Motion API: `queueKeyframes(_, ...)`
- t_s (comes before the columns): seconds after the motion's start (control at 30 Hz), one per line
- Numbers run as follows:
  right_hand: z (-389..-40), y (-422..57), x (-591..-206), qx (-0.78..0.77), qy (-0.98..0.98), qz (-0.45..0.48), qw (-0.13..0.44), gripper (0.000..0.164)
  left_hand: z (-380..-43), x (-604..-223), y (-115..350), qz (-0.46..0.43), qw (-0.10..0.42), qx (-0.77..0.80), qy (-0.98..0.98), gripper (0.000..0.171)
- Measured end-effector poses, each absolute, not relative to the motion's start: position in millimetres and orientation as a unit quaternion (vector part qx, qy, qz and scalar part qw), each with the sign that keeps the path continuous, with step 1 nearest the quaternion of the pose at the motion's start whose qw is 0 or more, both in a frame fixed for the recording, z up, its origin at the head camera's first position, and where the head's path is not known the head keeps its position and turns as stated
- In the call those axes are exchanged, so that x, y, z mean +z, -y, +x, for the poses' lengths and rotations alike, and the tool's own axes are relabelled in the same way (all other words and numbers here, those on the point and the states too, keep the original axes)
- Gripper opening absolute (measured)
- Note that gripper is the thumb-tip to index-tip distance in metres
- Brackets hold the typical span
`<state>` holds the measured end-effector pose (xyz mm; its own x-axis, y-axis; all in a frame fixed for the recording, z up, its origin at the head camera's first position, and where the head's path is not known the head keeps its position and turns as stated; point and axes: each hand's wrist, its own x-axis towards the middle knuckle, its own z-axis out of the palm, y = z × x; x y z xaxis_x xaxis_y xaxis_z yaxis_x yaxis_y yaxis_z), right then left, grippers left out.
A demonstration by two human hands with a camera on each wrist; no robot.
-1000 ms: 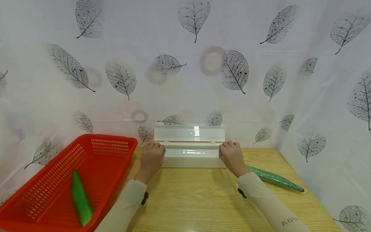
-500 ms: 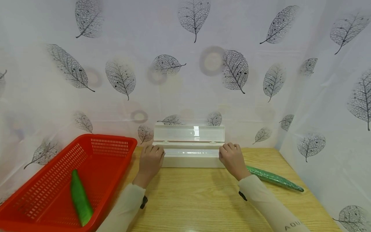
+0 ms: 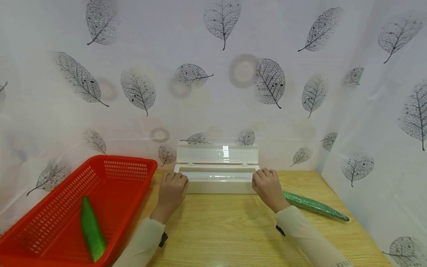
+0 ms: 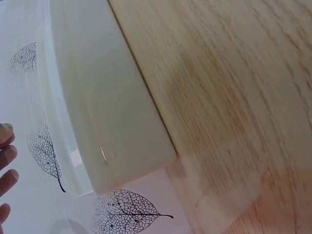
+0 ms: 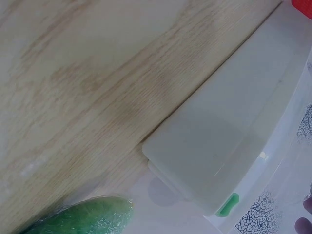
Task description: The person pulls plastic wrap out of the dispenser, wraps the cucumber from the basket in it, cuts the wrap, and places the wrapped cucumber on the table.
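A white cling film dispenser box (image 3: 221,187) stands at the back of the table, its clear lid (image 3: 207,154) raised. Inside lies a roll of cling film (image 3: 217,176), shiny along its top. My left hand (image 3: 172,189) is at the box's left end, fingers curled, pinching the film's edge. At the right end my right hand (image 3: 268,187) pinches the film in the same way. In the head view the fingertips are hidden behind the knuckles. Only some left fingertips (image 4: 7,180) and right fingertips (image 5: 303,225) show at the wrist views' edges.
A red plastic basket (image 3: 133,207) stands on the left with a bare cucumber (image 3: 91,230) in it. Right of the right hand lies a film-wrapped cucumber (image 3: 317,206) on the wooden table (image 3: 220,230). A leaf-patterned curtain (image 3: 213,104) hangs close behind the box.
Both hands have come slightly down and toward the person, leaving more of the box's inside and its roll in sight. The box, basket and cucumbers stay in place.
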<state>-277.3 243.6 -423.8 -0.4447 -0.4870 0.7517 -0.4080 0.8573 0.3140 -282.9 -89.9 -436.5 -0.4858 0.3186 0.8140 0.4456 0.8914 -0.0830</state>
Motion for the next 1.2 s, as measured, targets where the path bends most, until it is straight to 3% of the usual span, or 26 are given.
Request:
queueKeyframes(0.3,-273.9,-244.0,-427.0,-0.044,0.839,0.273,0.468,0.003,-279.0,-441.5,92.0,-0.23,0.459,-0.064,0.856,0.014)
queueKeyframes(0.57,-272.2,-244.4,-429.4,-0.048,0.832,0.277,0.478,0.024,-276.8,-443.3,93.3,-0.238,0.465,-0.069,0.85,0.014)
queueKeyframes(1.2,-267.2,-244.8,-431.2,-0.034,0.835,0.285,0.469,0.018,-269.3,-443.8,94.3,-0.246,0.454,-0.071,0.853,0.013)
